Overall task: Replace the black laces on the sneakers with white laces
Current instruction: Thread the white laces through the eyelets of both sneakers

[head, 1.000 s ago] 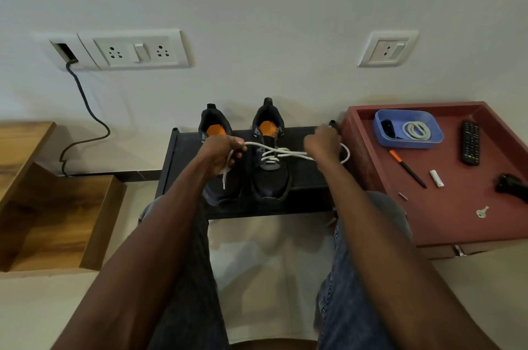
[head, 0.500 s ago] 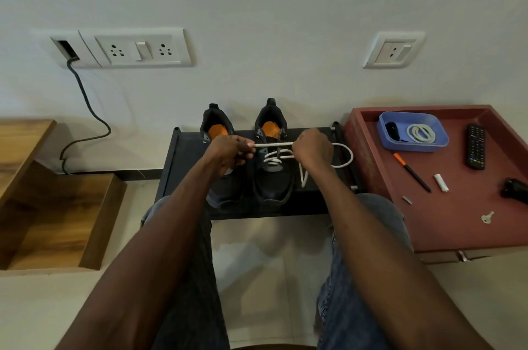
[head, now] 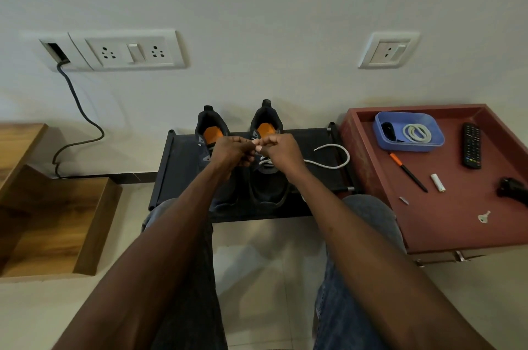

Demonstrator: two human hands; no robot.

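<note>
Both hands, left (head: pixel 233 149) and right (head: pixel 278 151), pinching white lace (head: pixel 331 163) over right sneaker (head: pixel 267 175); fingertips touching, loose end trailing right on bench (head: pixel 183 166)

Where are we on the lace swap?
Done: right sneaker shows white crossings. In hand: both hands pinch the white lace at its top eyelets; loose end lies right. Left: left sneaker, no white lace visible; coiled lace waits in blue tray.
</note>
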